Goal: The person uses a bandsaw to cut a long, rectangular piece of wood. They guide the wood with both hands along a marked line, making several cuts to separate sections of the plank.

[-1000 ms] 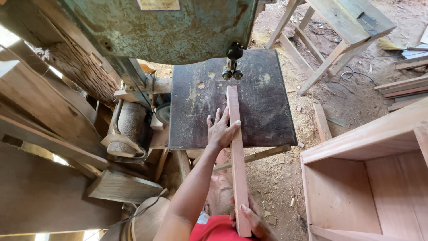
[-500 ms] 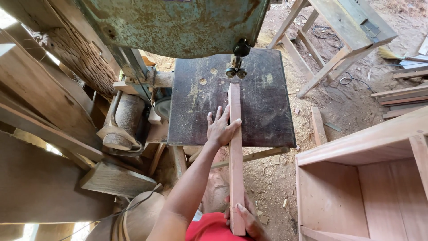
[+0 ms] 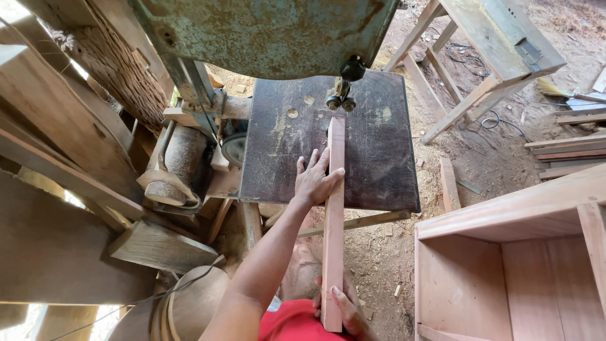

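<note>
A long narrow reddish wooden strip (image 3: 333,227) lies lengthwise on the dark metal saw table (image 3: 379,158), its far end just short of the blade guide (image 3: 341,101) of a band saw. My left hand (image 3: 315,180) rests flat on the table with fingers spread, its thumb pressed over the strip's left edge. My right hand (image 3: 344,309) holds the strip's near end, close to my red shirt. The blade itself is too thin to make out.
The saw's rusty green housing (image 3: 265,31) hangs above the table. A pale wooden cabinet carcass (image 3: 511,252) stands at the right. A wooden trestle (image 3: 480,57) and stacked boards (image 3: 568,151) lie beyond on the sawdust floor. Planks and a drum crowd the left.
The strip has slid forward toward the blade guide, with my left hand moving along it on the table. My right hand stays on the near end.
</note>
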